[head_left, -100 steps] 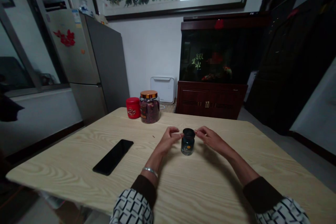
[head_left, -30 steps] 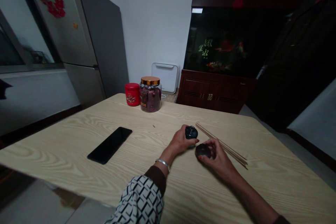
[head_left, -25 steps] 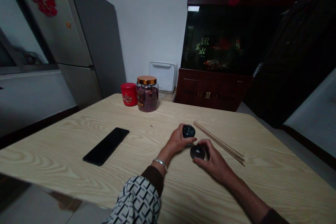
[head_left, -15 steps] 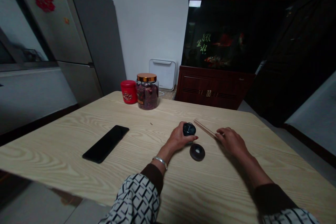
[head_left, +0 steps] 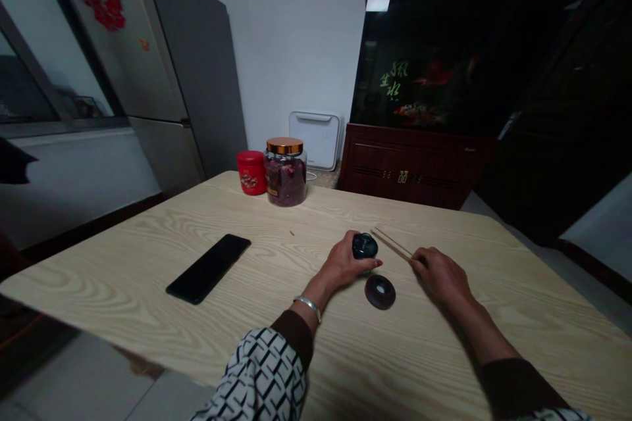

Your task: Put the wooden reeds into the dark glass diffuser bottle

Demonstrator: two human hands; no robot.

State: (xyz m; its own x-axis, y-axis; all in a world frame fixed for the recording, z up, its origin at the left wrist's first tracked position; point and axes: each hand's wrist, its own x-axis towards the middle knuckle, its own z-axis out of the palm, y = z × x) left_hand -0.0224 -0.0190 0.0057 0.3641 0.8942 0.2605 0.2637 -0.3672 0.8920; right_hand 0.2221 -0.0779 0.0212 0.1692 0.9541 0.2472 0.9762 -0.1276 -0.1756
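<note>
Wood-grain tabletop (head_left: 123,270), dark jar (head_left: 365,246), round disc (head_left: 380,292)

Small dark jar (head_left: 365,246), upright, gripped in the left hand (head_left: 343,261). Dark round disc (head_left: 380,292) with pale centre, lying flat on the bench (head_left: 276,342) just beside it. Thin wooden sticks (head_left: 392,243), far ends meeting the right hand (head_left: 439,273).

The left hand (head_left: 343,262) partly hides the dark jar (head_left: 365,246), the right hand (head_left: 437,273) the wooden sticks (head_left: 392,243).
</note>
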